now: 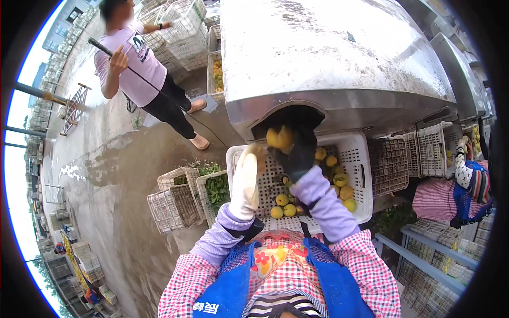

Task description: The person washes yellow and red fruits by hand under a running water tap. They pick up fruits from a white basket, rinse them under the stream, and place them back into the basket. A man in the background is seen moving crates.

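My right hand (302, 151), in a black glove, grips a yellow peach (280, 138) at the mouth of the dark opening (297, 112) in the metal machine. The fingers are partly hidden in shadow. My left hand (247, 177), in a white glove, is raised just left of that peach over the crate's left rim. Its fingertips are smeared by motion, with a blurred orange patch beside them. Below both hands stands a white perforated crate (363, 177). Several yellow-green peaches (340, 180) lie in its right part, and a few more (282, 200) near its front.
The large machine cover (339, 47) fills the far side. On the left stand crates (175, 208), one with green leaves (216, 191). A person (138, 79) holding a black rod or hose stands on the wet floor (122, 169). Another worker (461, 185) is at the right by stacked crates.
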Available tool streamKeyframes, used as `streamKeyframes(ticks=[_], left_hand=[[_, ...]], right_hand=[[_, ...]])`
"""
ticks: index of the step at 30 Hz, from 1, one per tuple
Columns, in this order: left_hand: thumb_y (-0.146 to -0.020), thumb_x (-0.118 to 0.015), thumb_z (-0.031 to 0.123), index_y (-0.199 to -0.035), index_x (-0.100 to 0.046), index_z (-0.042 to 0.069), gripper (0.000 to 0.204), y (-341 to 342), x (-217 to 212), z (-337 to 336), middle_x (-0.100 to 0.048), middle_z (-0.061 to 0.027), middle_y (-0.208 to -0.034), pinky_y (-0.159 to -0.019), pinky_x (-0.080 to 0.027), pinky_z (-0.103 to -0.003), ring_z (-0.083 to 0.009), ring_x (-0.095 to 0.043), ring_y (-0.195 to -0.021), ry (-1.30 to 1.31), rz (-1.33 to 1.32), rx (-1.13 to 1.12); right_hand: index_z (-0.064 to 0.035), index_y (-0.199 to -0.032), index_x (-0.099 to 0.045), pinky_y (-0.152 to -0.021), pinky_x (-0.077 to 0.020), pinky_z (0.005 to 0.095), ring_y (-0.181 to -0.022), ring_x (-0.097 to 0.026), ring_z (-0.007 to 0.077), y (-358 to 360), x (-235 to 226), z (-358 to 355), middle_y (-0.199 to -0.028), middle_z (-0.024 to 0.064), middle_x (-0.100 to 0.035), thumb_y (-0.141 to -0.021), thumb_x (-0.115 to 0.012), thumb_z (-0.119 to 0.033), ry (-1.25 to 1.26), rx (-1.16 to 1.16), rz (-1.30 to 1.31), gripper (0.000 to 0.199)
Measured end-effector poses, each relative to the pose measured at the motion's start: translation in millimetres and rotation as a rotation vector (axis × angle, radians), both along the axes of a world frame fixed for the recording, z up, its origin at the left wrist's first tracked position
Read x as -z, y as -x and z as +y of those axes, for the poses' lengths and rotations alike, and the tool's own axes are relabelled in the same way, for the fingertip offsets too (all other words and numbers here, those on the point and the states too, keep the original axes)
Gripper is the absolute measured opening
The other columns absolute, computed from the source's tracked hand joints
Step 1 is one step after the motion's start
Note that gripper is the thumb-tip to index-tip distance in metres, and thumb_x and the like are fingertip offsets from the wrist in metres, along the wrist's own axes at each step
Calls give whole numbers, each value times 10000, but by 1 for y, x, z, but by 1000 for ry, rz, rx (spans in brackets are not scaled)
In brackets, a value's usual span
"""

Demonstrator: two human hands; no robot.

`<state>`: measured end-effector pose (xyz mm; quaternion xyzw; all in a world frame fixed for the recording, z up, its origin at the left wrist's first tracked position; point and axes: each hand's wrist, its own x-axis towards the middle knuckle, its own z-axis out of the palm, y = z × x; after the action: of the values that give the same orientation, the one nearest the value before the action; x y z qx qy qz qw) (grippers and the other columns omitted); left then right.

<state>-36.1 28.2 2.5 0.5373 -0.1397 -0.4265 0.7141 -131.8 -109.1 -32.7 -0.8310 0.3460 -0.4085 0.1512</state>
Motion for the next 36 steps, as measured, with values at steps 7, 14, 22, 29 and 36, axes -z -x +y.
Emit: streamKeyframes(ticks=[7,14,22,29,36], left_hand=[[-1048,-512,481,-1509,-422,98,606,12,51,22,-534,-87,-1434,-1077,-401,-385,-218,-551,-1274,-232,39,51],[-974,-580,429,-1534,-360,84,694,54,176,8,-453,-232,-1480,-1131,-373,-447,-377,-436,-1368,-699,-564,573],[-898,-581,618,-1618,-252,220,887,120,236,-65,-186,-157,-1678,-1240,-170,-533,-391,-124,-1552,-975,-1119,1175],[-892,-553,660,-1559,-369,209,826,98,303,-86,-547,-78,-1413,-1056,-433,-478,-286,-505,-1314,-783,-1360,1289],[-883,-764,376,-1378,-516,73,632,95,219,-49,-666,-120,-1143,-911,-541,-392,-255,-668,-970,-805,-285,330]], right_hand=[[-24,-1238,-636,-970,-491,497,-1137,-620,402,-35,-23,-43,-1220,221,-651,-763,-854,-396,-559,-7,-46,641],[-94,-1173,-695,-941,-547,405,-1084,-691,309,158,104,-66,-1127,143,-723,-893,-708,-175,-509,94,336,292],[-94,-1181,-696,-920,-544,442,-1109,-658,354,191,280,-106,-1176,160,-691,-848,-687,-285,-619,5,804,384],[-84,-1288,-608,-965,-516,460,-1167,-620,356,120,274,-114,-1268,167,-645,-857,-696,-254,-774,-205,1432,471],[-73,-1331,-593,-1018,-482,457,-1268,-551,342,144,224,-73,-1362,187,-576,-836,-753,-272,-866,-110,837,557]])
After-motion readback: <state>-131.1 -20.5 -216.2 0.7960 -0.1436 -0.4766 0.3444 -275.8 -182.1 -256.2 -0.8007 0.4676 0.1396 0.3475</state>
